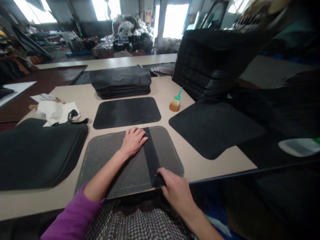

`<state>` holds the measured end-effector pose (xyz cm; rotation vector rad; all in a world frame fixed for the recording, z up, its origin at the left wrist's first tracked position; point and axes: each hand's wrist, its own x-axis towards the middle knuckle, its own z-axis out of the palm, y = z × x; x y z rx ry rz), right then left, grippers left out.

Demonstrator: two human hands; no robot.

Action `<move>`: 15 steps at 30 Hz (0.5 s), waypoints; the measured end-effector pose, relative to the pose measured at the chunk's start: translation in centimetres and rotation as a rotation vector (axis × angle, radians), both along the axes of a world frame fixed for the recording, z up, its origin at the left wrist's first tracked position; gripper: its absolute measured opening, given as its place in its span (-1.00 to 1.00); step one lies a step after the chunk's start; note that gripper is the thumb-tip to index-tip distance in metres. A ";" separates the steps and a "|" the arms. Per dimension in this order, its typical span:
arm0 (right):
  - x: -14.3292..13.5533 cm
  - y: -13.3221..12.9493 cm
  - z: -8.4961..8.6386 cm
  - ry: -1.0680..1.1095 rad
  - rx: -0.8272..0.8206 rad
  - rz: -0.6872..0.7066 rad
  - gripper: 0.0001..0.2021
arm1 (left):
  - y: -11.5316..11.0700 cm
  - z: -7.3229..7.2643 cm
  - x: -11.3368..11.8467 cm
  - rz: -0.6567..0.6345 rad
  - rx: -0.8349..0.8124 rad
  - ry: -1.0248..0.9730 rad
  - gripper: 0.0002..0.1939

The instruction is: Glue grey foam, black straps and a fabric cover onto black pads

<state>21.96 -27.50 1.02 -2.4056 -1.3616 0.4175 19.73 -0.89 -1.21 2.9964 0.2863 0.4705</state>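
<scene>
A grey rounded-corner panel (110, 166) with pale lines near its edges lies flat on the table in front of me. Across it, from far edge to near edge, runs a black strip (151, 153). My left hand (133, 141) rests flat on the panel, its fingertips at the strip's far end. The near end of the strip is gripped by my right hand (173, 185), thumb on top and fingers curled; part of that end is hidden. Just beyond the panel lies a black rounded sheet (127, 112).
Black sheets are stacked at left (37, 153), at the back (121, 81) and high at right (200, 66). A squeeze bottle (175, 104) with amber liquid and green nozzle stands beside another black sheet (212, 126). White crumpled paper (56, 110) lies on the left stack.
</scene>
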 end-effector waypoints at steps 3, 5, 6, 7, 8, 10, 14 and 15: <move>-0.6 -0.3 -0.9 -0.194 0.114 0.065 -0.62 | 0.6 -0.2 0.6 0.007 -0.007 -0.028 -0.70; -0.8 -0.3 -1.6 -0.252 0.200 0.106 -0.62 | 0.9 -0.2 1.1 0.015 0.022 -0.041 -0.73; -0.9 -0.3 -2.0 -0.263 0.231 0.125 -0.62 | 0.9 -0.2 1.4 0.009 0.048 -0.041 -0.75; -0.9 -0.3 -2.4 -0.268 0.252 0.135 -0.60 | 1.0 -0.1 1.6 -0.002 0.076 -0.037 -0.77; -0.9 -0.3 -2.6 -0.264 0.267 0.141 -0.59 | 0.9 -0.1 1.9 -0.016 0.101 -0.032 -0.78; -0.9 -0.3 -3.1 -0.239 0.294 0.139 -0.57 | 0.7 0.0 2.2 -0.042 0.143 -0.025 -0.78; -0.7 -0.5 -3.5 -0.176 0.290 0.135 -0.46 | 0.2 -0.1 2.1 -0.063 0.210 -0.025 -0.72; -0.6 -0.6 -3.5 -0.155 0.276 0.130 -0.43 | 0.1 -0.2 2.1 -0.062 0.220 -0.025 -0.72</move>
